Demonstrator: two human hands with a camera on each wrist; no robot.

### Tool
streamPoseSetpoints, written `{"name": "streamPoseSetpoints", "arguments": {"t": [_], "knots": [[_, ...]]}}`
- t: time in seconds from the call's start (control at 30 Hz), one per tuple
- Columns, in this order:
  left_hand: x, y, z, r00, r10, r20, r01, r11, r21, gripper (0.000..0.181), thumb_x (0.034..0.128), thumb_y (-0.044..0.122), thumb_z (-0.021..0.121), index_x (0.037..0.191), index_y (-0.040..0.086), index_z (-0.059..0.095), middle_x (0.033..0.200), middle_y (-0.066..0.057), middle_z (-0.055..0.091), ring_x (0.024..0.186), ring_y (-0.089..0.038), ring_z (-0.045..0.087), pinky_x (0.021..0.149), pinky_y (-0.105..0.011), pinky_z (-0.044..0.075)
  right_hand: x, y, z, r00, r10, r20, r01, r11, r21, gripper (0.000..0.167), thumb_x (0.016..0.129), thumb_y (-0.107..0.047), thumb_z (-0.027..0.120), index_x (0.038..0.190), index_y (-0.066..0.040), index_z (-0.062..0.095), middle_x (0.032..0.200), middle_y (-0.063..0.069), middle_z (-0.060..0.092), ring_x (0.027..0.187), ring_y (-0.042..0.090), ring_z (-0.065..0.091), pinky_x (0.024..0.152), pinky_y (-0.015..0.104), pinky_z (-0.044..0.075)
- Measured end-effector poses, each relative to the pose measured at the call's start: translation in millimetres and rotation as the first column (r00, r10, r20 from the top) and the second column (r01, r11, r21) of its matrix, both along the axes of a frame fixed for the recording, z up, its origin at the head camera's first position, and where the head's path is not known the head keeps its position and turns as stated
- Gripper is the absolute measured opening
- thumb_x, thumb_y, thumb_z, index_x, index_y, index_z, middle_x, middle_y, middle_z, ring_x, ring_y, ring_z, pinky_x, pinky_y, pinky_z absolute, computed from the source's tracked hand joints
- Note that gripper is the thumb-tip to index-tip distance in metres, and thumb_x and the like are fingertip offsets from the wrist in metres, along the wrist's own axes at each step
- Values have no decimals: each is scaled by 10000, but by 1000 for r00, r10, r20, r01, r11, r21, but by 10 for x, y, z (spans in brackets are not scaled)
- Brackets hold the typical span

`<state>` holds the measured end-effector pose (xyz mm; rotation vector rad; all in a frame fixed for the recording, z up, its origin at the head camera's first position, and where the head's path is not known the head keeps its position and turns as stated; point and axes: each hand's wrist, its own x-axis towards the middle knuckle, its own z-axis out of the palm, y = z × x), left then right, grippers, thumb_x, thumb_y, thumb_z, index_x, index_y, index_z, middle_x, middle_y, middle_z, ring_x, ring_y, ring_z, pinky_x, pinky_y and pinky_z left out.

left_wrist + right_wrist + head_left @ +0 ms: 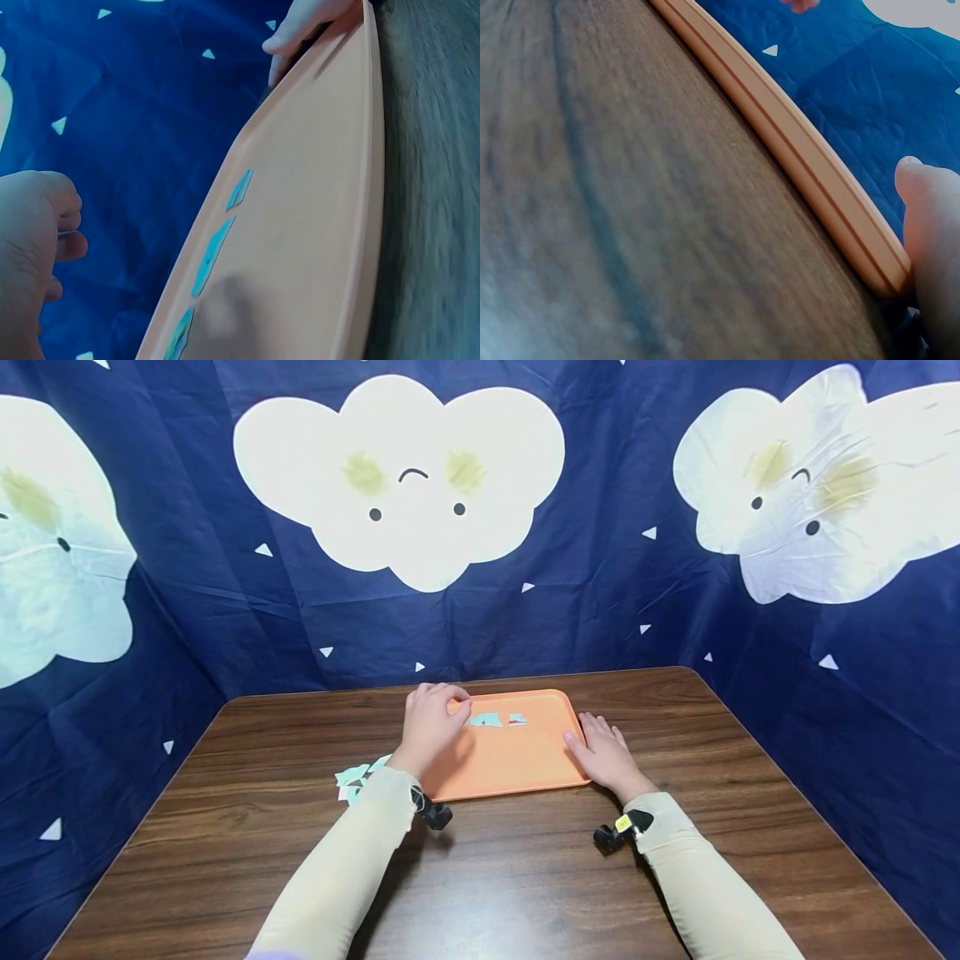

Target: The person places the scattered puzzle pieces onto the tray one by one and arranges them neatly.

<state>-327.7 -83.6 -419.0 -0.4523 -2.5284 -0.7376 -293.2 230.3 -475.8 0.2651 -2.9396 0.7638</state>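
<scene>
My left hand (433, 727) hovers above the left part of the orange tray (517, 764), its fingers loosely bent. Nothing shows between those fingers in the left wrist view (37, 240). A light-blue paper piece (486, 720) and a smaller one (517, 720) lie near the tray's far edge; the left wrist view shows another piece (178, 337) beside them, nearer the left hand. At the tray's right side, my right hand (609, 760) grips the rim, thumb over the edge and fingers outside on the table.
Several loose light-blue paper pieces (352, 775) lie on the brown wooden table (247, 793) left of the tray, partly behind the left forearm. A dark blue curtain (465, 635) with white clouds stands behind the table and along both sides.
</scene>
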Motion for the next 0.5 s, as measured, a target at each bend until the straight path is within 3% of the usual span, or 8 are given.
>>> {"name": "streamPoseSetpoints", "arguments": {"t": [0.5], "knots": [[261,-655,-103,1000,20,-1,-20,999,37,149,902,241,673,968,148,768,1047,3,745,1053,-304,569,986,-532,355,-4,11,-3,1000,13,-3,-13,1000,-9,737,1074,-475,335,1545,89,270,1597,287,277,1505,461,163,1191,613,82]]}}
